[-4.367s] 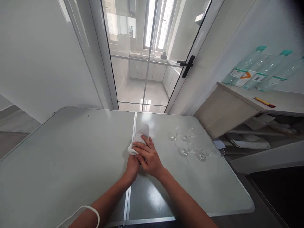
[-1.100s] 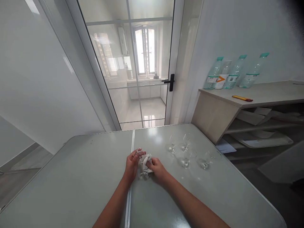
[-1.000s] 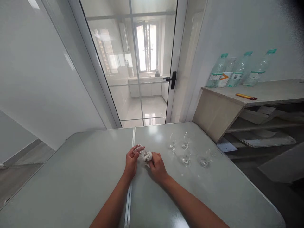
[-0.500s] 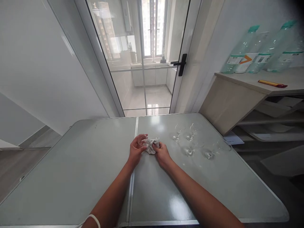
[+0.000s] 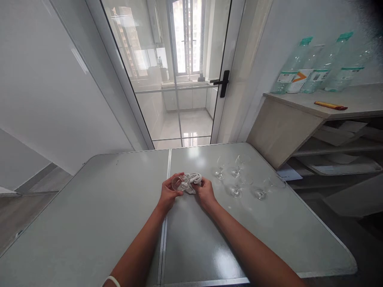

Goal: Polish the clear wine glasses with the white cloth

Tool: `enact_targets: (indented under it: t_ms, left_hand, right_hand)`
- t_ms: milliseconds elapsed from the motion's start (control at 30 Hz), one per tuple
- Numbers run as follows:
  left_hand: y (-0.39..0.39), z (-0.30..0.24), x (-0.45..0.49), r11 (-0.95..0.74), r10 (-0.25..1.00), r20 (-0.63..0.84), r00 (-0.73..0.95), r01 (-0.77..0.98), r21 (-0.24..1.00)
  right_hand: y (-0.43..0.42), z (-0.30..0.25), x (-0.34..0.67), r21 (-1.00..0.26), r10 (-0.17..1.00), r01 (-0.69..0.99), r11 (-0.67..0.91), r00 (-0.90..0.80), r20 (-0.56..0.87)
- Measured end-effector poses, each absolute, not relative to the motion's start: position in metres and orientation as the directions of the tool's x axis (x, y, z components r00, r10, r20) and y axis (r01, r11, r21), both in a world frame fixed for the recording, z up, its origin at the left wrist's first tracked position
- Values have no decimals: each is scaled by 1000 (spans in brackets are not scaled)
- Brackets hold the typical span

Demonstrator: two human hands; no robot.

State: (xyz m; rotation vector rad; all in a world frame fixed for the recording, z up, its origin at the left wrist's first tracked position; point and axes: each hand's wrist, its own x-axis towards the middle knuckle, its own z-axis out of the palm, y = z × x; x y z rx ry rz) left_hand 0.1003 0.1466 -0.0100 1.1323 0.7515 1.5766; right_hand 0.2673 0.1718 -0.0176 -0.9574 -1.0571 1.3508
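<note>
My left hand (image 5: 168, 192) is closed around the bowl of a small stemmed glass (image 5: 177, 183), which lies tilted on its side with the rim toward the left. In my right hand (image 5: 206, 191) is a bunched white cloth (image 5: 195, 178), pressed against the foot end of that glass. The cloth partly hides the stem and foot. To the right of my right hand, several more clear stemmed glasses stand upright on the table, the closest being a glass (image 5: 235, 191) near my right wrist.
The grey-green table (image 5: 98, 223) has a metal seam down its middle. A glass door (image 5: 179, 91) with a black handle (image 5: 223, 83) is beyond it. On the right, a wooden shelf unit (image 5: 269, 131) carries several green-capped bottles (image 5: 317, 77) and a yellow-and-red packet (image 5: 330, 105).
My left hand has tilted the glass so its bowl shows more. The cloth has shifted and bunched up in my right hand. The whole view has moved slightly.
</note>
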Motion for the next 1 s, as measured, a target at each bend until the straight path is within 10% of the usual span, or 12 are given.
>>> enact_targets:
  t_ms: [467,733,1000]
  left_hand:
    - [146,-4,101,-281,959,267,-91,-370,885]
    - [146,-2,104,-269,963,252,-93,-354,896]
    - [147,-6,103,-284,959,261,-112,-375,882]
  right_hand:
    - [177,-27,267,-979,992,-195,65,-90,84]
    - [161,-1,280,-955,949,139,261,146,281]
    - [148,11,276,-747,796,282,602,-287,533]
